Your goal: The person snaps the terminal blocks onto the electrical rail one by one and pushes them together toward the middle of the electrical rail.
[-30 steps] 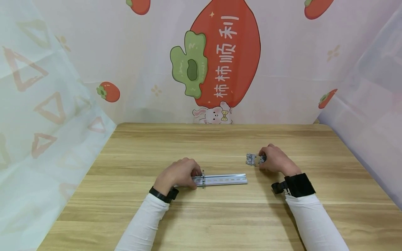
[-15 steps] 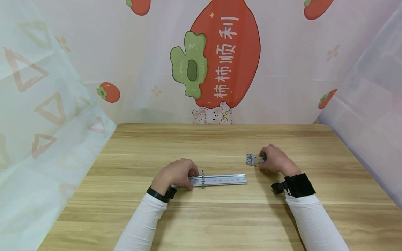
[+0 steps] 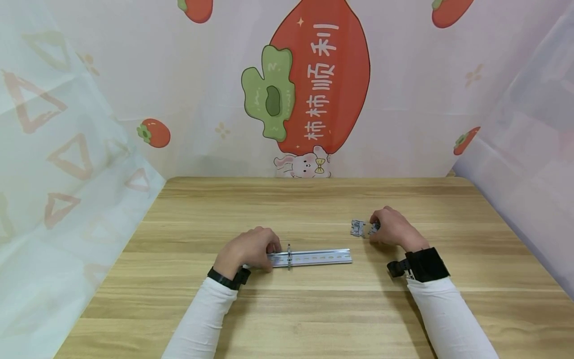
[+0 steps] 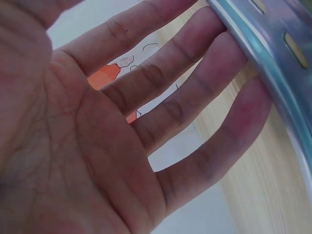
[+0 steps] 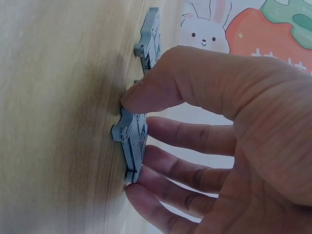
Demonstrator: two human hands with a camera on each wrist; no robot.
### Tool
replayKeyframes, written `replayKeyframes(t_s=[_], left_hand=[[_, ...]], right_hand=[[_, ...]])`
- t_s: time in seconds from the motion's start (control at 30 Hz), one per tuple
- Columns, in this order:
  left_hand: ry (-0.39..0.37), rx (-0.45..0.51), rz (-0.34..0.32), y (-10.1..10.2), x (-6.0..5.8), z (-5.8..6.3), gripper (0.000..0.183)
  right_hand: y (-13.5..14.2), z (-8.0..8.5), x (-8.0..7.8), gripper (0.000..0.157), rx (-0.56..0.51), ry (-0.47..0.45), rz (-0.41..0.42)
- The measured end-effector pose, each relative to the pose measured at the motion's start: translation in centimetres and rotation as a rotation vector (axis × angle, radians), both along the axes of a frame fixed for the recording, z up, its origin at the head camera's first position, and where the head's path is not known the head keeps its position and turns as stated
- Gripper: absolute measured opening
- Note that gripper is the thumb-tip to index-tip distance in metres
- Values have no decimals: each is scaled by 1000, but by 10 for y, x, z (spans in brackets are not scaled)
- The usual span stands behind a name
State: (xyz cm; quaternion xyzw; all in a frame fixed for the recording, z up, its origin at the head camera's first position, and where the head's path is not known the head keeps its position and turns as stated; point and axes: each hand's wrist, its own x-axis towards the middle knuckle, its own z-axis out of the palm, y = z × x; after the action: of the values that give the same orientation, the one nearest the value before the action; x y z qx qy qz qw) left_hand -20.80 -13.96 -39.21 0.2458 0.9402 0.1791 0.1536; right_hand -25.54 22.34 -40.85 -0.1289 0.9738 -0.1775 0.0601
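Note:
A slotted metal DIN rail (image 3: 320, 257) lies across the table, with one thin grey terminal block (image 3: 289, 257) standing across it. My left hand (image 3: 251, 249) holds the rail's left end between thumb and fingers. In the left wrist view its fingertips (image 4: 253, 105) press on the rail's edge (image 4: 273, 63); the thumb's contact is out of sight there. At the right, my right hand (image 3: 392, 228) pinches another grey terminal block (image 5: 134, 139), which lies at table level and is partly hidden by the thumb (image 5: 156, 95). Beside it lies one more grey terminal block (image 3: 358, 228).
The wooden table (image 3: 287, 314) reaches back to a printed cloth (image 3: 202, 89) hanging behind it. Cloth sides stand at the left and right. Both wrists wear black straps with small cameras.
My left hand has shifted slightly left along the rail, showing a little more of it by the mounted terminal block. The right hand stays where it was.

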Motion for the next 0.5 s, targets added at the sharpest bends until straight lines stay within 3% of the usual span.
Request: replayKeyframes(t_s=[0.5], left_hand=[[3,-3,-3,1,1,-2,33]], right_hand=[[0,1,1,44,15,16,4]])
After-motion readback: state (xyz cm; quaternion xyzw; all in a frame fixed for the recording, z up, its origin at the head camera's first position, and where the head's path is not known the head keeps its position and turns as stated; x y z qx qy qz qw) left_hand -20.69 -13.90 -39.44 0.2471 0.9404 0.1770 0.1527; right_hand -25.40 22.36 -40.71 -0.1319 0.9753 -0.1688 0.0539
